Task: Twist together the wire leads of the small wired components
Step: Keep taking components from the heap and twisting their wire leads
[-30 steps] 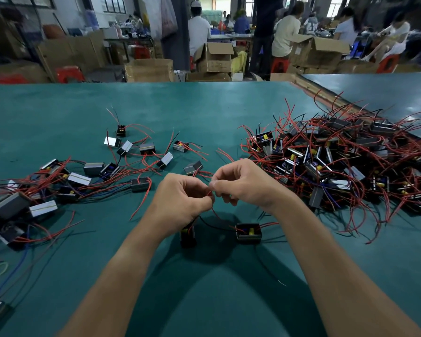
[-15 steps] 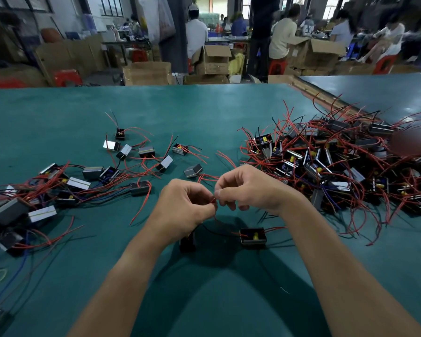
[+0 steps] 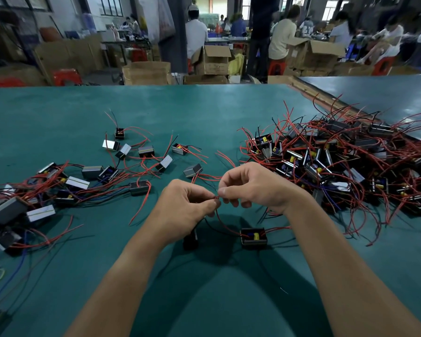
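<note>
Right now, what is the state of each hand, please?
Left hand: closed, pinching the red wire leads.
Right hand: closed, pinching the same leads.

This is a factory assembly floor. The broad green table carries a tangled heap of small wired parts on one side and a looser scatter of the same parts on the other. Past its far edge, open cardboard boxes sit on the floor among red plastic stools. Farther back, workers stand or sit in rows, busy with more boxes, and tall windows line the wall.
</note>
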